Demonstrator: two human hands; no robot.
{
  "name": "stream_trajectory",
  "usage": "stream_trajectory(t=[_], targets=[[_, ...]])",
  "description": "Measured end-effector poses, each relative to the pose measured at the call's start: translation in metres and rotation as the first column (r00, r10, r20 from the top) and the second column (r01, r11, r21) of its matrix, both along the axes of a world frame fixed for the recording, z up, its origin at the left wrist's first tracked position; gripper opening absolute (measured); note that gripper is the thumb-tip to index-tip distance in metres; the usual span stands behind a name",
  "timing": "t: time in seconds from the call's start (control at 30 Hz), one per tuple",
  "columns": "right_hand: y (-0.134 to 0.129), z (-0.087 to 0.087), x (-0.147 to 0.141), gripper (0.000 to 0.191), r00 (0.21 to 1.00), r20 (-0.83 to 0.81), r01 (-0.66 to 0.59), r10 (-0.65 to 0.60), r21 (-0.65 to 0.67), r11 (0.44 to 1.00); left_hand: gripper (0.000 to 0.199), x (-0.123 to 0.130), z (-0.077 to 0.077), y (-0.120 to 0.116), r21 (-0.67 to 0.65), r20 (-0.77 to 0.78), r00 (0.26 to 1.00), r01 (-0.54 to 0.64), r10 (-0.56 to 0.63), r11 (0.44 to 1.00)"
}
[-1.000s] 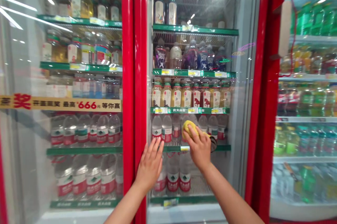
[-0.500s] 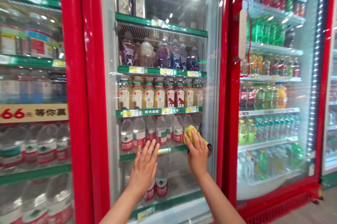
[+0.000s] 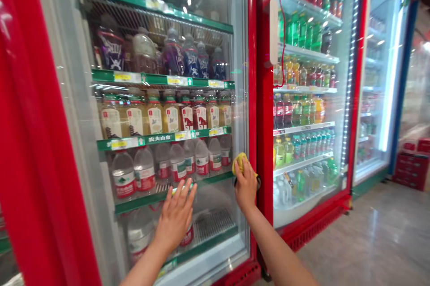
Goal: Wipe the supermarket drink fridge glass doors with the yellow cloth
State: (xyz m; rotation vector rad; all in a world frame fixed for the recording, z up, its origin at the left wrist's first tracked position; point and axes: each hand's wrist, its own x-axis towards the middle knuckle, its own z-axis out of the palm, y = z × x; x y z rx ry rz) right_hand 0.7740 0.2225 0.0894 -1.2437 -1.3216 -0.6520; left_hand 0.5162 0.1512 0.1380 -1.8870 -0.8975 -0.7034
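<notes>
A glass fridge door (image 3: 215, 207) with a red frame stands before me. My right hand (image 3: 246, 183) presses a yellow cloth (image 3: 239, 163) to the glass near the door's right side. Something dark shows under the cloth, but I cannot make out what it is. Lower and to the left, my left hand (image 3: 175, 218) is open, fingers spread, at the glass and holding nothing. Behind the pane, water bottles (image 3: 145, 169) with red and white labels stand on a green-edged shelf (image 3: 144, 202).
Higher shelves hold juice bottles (image 3: 154, 115) and purple drink bottles (image 3: 112, 48). Right of the door, another red-framed fridge (image 3: 304, 129) holds rows of drinks; a white box (image 3: 271, 32) with a red cord is fixed beside it. Red cartons (image 3: 410, 169) sit on the floor at far right.
My view has turned right, so the fridge appears further left. The right hand with the cloth has moved right across the glass, closer to the red frame. The left hand stays spread.
</notes>
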Motion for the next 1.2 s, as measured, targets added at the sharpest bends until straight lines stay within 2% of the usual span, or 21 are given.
stream_trajectory(t=[0.07, 0.13, 0.2, 0.3, 0.37, 0.4, 0.43, 0.57, 0.6, 0.63, 0.7, 0.8, 0.83, 0.87, 0.9, 0.93, 1.03, 1.1, 1.13, 1.17, 1.2], targets=[[0.001, -0.026, 0.007, 0.077, 1.0, -0.019, 0.014, -0.014, -0.018, 1.0, 0.077, 0.003, -0.005, 0.0, -0.002, -0.009, 1.0, 0.01, -0.01, 1.0], [0.004, -0.035, 0.014, 0.08, 1.0, 0.012, 0.002, -0.002, -0.024, 1.0, 0.077, 0.007, -0.008, 0.0, 0.0, -0.029, 0.999, 0.025, -0.025, 1.0], [0.012, -0.017, 0.026, 0.08, 1.0, -0.006, -0.008, 0.008, -0.004, 1.0, 0.077, 0.014, -0.007, 0.003, 0.01, -0.051, 0.998, 0.041, -0.04, 0.999], [0.026, 0.035, 0.046, 0.075, 0.991, -0.133, -0.017, 0.022, 0.034, 0.999, 0.078, 0.029, 0.0, 0.012, 0.035, -0.065, 0.996, 0.063, -0.061, 0.997], [0.03, 0.054, 0.054, 0.074, 0.981, -0.19, -0.039, 0.045, 0.032, 0.999, 0.078, 0.038, 0.005, 0.018, 0.042, -0.065, 0.995, 0.073, -0.07, 0.996], [0.03, 0.052, 0.054, 0.075, 0.977, -0.204, -0.051, 0.055, 0.025, 0.998, 0.078, 0.042, 0.006, 0.02, 0.043, -0.061, 0.995, 0.076, -0.074, 0.996], [0.029, 0.044, 0.053, 0.076, 0.974, -0.215, -0.061, 0.063, 0.017, 0.998, 0.078, 0.045, 0.006, 0.021, 0.043, -0.055, 0.996, 0.077, -0.075, 0.996], [0.024, -0.015, 0.04, 0.082, 0.965, -0.247, -0.086, 0.086, 0.013, 0.996, 0.077, 0.046, 0.0, 0.019, 0.04, -0.047, 0.996, 0.08, -0.078, 0.996], [0.025, -0.021, 0.039, 0.083, 0.963, -0.251, -0.094, 0.095, 0.016, 0.995, 0.077, 0.045, -0.002, 0.018, 0.038, -0.054, 0.995, 0.083, -0.081, 0.996], [0.026, -0.019, 0.041, 0.082, 0.961, -0.258, -0.102, 0.104, 0.02, 0.995, 0.077, 0.044, -0.003, 0.017, 0.035, -0.061, 0.995, 0.087, -0.085, 0.996], [0.031, 0.006, 0.05, 0.08, 0.956, -0.268, -0.117, 0.121, 0.032, 0.993, 0.077, 0.042, -0.002, 0.016, 0.032, -0.065, 0.994, 0.093, -0.091, 0.995], [0.039, 0.063, 0.066, 0.075, 0.953, -0.267, -0.131, 0.143, 0.062, 0.989, 0.078, 0.044, 0.004, 0.016, 0.025, -0.051, 0.995, 0.09, -0.088, 0.996], [0.04, 0.075, 0.069, 0.074, 0.954, -0.26, -0.136, 0.149, 0.068, 0.988, 0.078, 0.045, 0.006, 0.016, 0.021, -0.047, 0.995, 0.085, -0.084, 0.996], [0.039, 0.078, 0.069, 0.074, 0.957, -0.249, -0.138, 0.151, 0.068, 0.988, 0.077, 0.046, 0.007, 0.016, 0.016, -0.045, 0.996, 0.08, -0.079, 0.997], [0.037, 0.072, 0.067, 0.074, 0.959, -0.24, -0.138, 0.149, 0.063, 0.988, 0.077, 0.046, 0.008, 0.016, 0.011, -0.042, 0.996, 0.075, -0.074, 0.997], [0.033, 0.057, 0.062, 0.074, 0.962, -0.232, -0.136, 0.144, 0.051, 0.989, 0.077, 0.045, 0.008, 0.015, 0.008, -0.037, 0.997, 0.07, -0.07, 0.998], [0.019, -0.009, 0.042, 0.076, 0.967, -0.229, -0.119, 0.116, -0.003, 0.993, 0.077, 0.038, 0.003, 0.012, 0.006, -0.016, 0.998, 0.064, -0.063, 0.998], [0.013, -0.038, 0.032, 0.077, 0.966, -0.241, -0.108, 0.098, -0.028, 0.994, 0.078, 0.03, -0.001, 0.01, 0.006, -0.022, 0.998, 0.061, -0.061, 0.998], [0.013, -0.04, 0.029, 0.076, 0.963, -0.251, -0.104, 0.093, -0.032, 0.994, 0.078, 0.026, -0.002, 0.009, 0.006, -0.028, 0.998, 0.06, -0.06, 0.998], [0.014, -0.033, 0.029, 0.074, 0.96, -0.265, -0.099, 0.087, -0.031, 0.995, 0.078, 0.023, -0.002, 0.008, 0.005, -0.032, 0.998, 0.057, -0.057, 0.998], [0.017, -0.018, 0.029, 0.072, 0.956, -0.281, -0.092, 0.08, -0.03, 0.995, 0.077, 0.019, -0.002, 0.007, 0.006, -0.032, 0.998, 0.054, -0.053, 0.999]])
